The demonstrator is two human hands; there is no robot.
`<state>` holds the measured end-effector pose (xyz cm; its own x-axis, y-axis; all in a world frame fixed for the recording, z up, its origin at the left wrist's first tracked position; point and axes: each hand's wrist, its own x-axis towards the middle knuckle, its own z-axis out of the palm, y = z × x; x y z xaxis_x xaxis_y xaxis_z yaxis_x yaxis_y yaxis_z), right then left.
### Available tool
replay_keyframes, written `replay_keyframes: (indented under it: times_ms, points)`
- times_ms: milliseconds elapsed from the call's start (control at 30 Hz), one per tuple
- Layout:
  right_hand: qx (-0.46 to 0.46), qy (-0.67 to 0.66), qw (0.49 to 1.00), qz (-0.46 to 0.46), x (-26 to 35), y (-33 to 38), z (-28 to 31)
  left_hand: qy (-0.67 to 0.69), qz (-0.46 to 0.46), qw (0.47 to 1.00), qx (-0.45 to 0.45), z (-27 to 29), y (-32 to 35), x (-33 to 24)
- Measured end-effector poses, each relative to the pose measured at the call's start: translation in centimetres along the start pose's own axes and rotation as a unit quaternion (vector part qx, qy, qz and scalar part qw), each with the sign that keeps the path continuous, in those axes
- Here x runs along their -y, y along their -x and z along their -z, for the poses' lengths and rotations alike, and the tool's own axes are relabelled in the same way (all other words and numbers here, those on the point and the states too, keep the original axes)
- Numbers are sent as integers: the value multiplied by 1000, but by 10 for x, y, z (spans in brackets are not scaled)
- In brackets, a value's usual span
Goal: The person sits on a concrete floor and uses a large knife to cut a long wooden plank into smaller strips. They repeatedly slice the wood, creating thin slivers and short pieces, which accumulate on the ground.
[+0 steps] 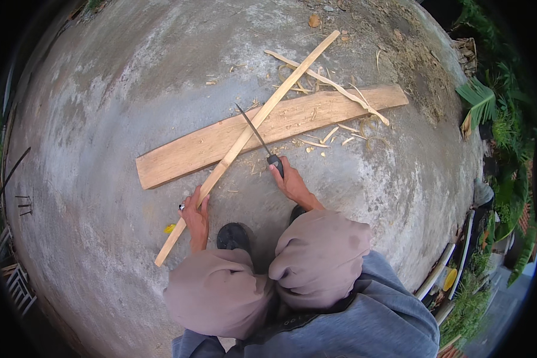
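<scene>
1. Closest is the blue-grey cloth (382,310) the person wears, then two knees (215,292) in pinkish-brown cloth.
2. A black shoe (233,237) pokes out past the left knee.
3. The left grip (196,216), a bare hand with a ring, is curled around the long wood strip (273,111) near its low end.
4. The strip runs up and to the right, crossing over a wide, flat board (185,156).
5. The right grip (287,179) is closed on the black handle of a knife (275,163).
6. The knife's thin blade crosses over the strip; it may be touching it, but that is hard to see from above.
7. A thin, bendy stick (343,91) lies across the board's right part.
8. Little wood curls (330,135) are scattered on the grey ground (101,149) and the board.
</scene>
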<state>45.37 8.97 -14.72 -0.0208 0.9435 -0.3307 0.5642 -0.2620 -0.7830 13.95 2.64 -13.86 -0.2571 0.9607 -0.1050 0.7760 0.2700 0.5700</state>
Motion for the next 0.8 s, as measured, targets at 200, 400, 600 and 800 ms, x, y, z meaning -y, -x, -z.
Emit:
replay_keyframes:
  times_ms: [200, 400, 600, 800]
  points:
    - [-40, 28, 999, 23, 1, 9, 22, 15, -15, 1000, -9, 19, 9, 30]
    - [-63, -9, 998, -29, -9, 7, 48, 26, -41, 999, -24, 75, 66, 155]
    - [-23, 19, 999, 23, 7, 1, 24, -129, 23, 990, 43, 129, 70, 144]
    - [-2, 38, 999, 22, 9, -2, 8, -52, -79, 994, 48, 69, 2, 63]
